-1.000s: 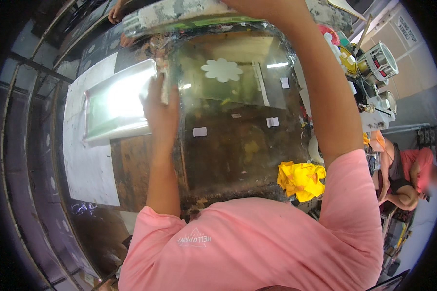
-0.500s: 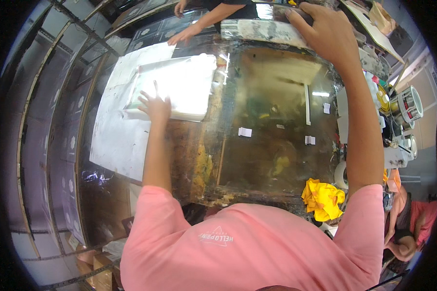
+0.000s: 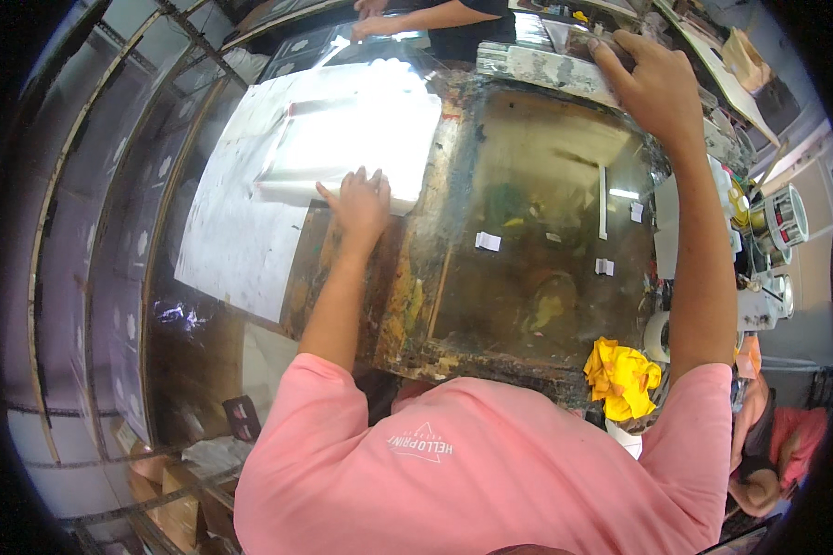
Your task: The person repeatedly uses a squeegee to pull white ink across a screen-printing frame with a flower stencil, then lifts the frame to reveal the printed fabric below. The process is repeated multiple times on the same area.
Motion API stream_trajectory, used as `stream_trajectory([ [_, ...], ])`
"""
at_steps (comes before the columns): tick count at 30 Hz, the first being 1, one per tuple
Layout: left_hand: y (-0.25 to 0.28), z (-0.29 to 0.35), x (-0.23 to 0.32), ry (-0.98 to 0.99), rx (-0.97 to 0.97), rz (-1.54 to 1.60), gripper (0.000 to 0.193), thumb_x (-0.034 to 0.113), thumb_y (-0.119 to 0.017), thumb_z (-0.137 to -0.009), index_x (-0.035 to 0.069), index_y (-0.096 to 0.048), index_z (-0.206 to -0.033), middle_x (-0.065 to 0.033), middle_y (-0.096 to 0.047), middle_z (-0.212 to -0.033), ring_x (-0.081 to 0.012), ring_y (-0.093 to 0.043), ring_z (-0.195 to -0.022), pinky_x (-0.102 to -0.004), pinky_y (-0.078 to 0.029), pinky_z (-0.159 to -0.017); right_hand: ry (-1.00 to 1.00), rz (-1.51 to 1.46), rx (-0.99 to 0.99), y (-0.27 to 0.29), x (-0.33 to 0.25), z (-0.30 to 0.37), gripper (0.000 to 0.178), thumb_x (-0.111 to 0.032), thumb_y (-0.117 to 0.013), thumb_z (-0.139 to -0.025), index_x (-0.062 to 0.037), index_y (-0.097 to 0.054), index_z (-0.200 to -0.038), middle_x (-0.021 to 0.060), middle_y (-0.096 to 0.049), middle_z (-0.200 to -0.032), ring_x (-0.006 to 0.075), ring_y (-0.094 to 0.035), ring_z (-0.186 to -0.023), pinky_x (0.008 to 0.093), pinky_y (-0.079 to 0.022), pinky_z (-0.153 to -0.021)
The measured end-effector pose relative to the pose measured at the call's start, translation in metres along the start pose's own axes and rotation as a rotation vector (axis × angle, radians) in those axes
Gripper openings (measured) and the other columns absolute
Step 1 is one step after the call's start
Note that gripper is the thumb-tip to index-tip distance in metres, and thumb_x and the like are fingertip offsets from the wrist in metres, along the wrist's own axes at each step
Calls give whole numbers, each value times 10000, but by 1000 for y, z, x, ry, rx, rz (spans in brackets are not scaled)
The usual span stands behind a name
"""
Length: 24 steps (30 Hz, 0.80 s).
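Observation:
My left hand (image 3: pixel 363 205) lies with its fingers spread on the near edge of a stack of glossy, pale sheets (image 3: pixel 352 139), which glare bright white. The stack rests on a large white paper (image 3: pixel 236 250) at the left of the worktable. Farther off to the right, my right hand (image 3: pixel 655 85) is closed around a brown block-like handle (image 3: pixel 611 51) by a stained pale bar (image 3: pixel 555 69) at the far edge. My fingers partly hide this handle. A glassy brown printing bed (image 3: pixel 537 185) extends between my arms, with small folded white tabs (image 3: pixel 488 241) and a white strip (image 3: pixel 602 202) on it.
Across the table, another person's hands (image 3: pixel 370 23) are near a thin pale sheet. A crumpled yellow cloth (image 3: pixel 623 379) sits at the near right corner. Cans (image 3: pixel 782 217) and a tape roll (image 3: pixel 657 336) line the right side. Metal racks (image 3: pixel 93 250) stand left.
My left hand has moved from the middle of the stack toward its near right edge. The other person's hand has drawn back from the white paper. My right hand keeps its grip.

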<state>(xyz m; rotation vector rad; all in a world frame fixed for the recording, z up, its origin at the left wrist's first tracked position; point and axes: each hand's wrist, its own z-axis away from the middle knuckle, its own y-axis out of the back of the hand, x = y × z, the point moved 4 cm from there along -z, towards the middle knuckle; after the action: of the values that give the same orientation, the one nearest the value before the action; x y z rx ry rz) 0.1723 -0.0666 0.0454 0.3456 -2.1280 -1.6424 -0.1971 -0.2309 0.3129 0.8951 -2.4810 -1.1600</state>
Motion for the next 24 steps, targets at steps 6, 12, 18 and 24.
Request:
stream_trajectory([
  [6, 46, -23, 25, -166, -16, 150, 442, 394, -479, -1106, 117, -779, -1273, -175, -673, -1421, -343, -591, -1371, -718, -107, -1259, 120, 55, 118, 5, -5, -4, 559, -520, -591, -1006, -17, -757, -1184, 208, -754, -1030, 402, -702, -1016, 465, -486, -911],
  [12, 23, 25, 137, -455, -192, 275, 599, 580, -511, -1069, 103, -732, -1356, -235, -613, -1487, -427, -553, -1402, -713, -89, -1258, -25, -66, 37, 15, -8, -9, 548, -540, -602, -946, -30, -756, -819, 213, -740, -828, 410, -721, -851, 520, -515, -807],
  [18, -47, 94, 239, -758, -252, 92, 1124, 957, -496, -818, 160, -494, -1612, -271, -256, -1730, -488, -203, -1606, -700, -10, -1271, 19, -65, 68, 13, -6, -3, 577, -536, -572, -951, -7, -775, -840, 242, -748, -844, 410, -733, -865, 521, -520, -854],
  [24, -69, 121, 298, -870, -223, 256, 1187, 971, -494, -789, 117, -482, -1613, -292, -279, -1712, -500, -174, -1610, -760, 37, -1228, 43, -81, 87, 12, 0, -17, 602, -514, -556, -948, 23, -772, -783, 264, -727, -772, 415, -730, -798, 515, -547, -837],
])
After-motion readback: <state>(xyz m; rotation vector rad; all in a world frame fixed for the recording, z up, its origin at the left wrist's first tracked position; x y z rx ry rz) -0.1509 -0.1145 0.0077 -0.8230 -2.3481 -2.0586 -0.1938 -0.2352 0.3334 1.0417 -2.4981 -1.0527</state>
